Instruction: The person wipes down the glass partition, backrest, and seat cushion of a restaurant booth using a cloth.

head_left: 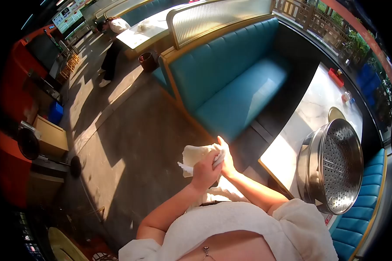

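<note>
A crumpled white cloth (191, 157) is bunched between my two hands in front of my waist. My left hand (204, 172) is wrapped round it, and a loose, ragged-edged part hangs out to the left. Pressed against the other side is my right hand (226, 160), its fingers partly hidden behind the cloth and the left hand. Both hands touch each other over the bundle. To my right, a metal steamer with a perforated tray (342, 163) stands tilted on the marble-look table (311, 113), apart from my hands.
A teal booth bench (231, 82) stands ahead, another teal seat (363, 209) at right. Beyond the steamer lie a round lid (335, 114) and a red tray (336, 77). A person (113, 43) bends beside a far table (150, 28). A dark bin (148, 61) stands near that table.
</note>
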A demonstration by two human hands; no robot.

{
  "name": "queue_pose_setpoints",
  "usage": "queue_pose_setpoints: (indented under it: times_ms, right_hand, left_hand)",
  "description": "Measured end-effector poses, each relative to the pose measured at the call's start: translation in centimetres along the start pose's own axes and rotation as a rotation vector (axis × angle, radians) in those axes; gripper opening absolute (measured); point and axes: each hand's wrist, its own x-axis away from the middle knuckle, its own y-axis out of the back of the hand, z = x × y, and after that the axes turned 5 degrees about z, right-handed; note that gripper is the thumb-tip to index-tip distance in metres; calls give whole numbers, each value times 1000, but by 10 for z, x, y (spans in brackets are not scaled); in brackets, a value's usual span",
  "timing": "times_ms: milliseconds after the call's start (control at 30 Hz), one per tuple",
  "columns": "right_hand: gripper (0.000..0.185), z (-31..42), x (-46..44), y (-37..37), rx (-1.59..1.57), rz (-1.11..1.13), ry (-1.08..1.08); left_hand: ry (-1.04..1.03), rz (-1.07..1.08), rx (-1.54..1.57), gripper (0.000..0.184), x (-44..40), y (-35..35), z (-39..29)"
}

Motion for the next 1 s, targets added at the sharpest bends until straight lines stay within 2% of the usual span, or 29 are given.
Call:
queue_pose_setpoints:
  times_ms: [100, 167, 233, 267, 300, 367, 400, 433, 467, 500, 533, 600, 700, 767, 833, 867, 933, 1000]
  right_hand:
    - [14, -16, -40, -16, 36, 134, 62]
    - [11, -25, -83, -23, 87, 169, 106]
    - [10, -37, -133, -34, 140, 193, 148]
    - [11, -41, -162, -34, 168, 201, 166]
    - [12, -47, -192, -35, 208, 207, 175]
    - [15, -58, -255, -32, 319, 217, 192]
    - [12, -61, -287, -28, 340, 182, 193]
    - [15, -63, -319, -21, 396, 145, 165]
    - [20, -64, -350, -14, 489, 126, 121]
    - [27, -67, -376, -8, 693, 147, 31]
    - [35, -71, -403, -7, 1052, 232, -74]
    - [35, -95, -447, -24, 1558, 312, -157]
    - [36, -198, -485, -112, 30, -265, -251]
    - [38, -215, -503, -146, -483, -453, -276]
    - [49, -207, -522, -180, 689, -454, -152]
    - [50, -202, -519, -190, 614, -396, -208]
    - [41, -170, -489, -202, 406, -357, -98]
    - [33, -170, -446, -242, 479, -302, 29]
  left_hand:
    - [46, 235, -119, 20, -42, -11, 19]
    - [76, 360, 211, 26, -66, -9, 38]
    - [68, 502, 191, 34, -94, 6, 52]
    - [142, 646, 69, 44, -109, 17, 61]
    - [217, 625, 203, 51, -121, 26, 70]
    - [288, 536, 239, 50, -153, 53, 72]
    - [276, 488, 187, 41, -167, 64, 85]
    - [296, 484, 184, 41, -177, 74, 100]
    - [318, 360, 213, 35, -187, 84, 115]
    - [331, 237, 243, 29, -195, 94, 126]
    - [337, 242, 245, 29, -201, 103, 136]
    - [474, 64, 494, 25, -205, 119, 153]
    - [579, 52, 498, 24, -217, 146, 181]
    - [603, 81, 497, 24, -232, 165, 199]
    - [611, 177, 464, 24, -249, 186, 218]
    - [616, 195, 466, 24, -260, 198, 228]
    - [620, 231, 440, 24, -286, 218, 250]
    - [612, 306, 507, 23, -314, 234, 283]
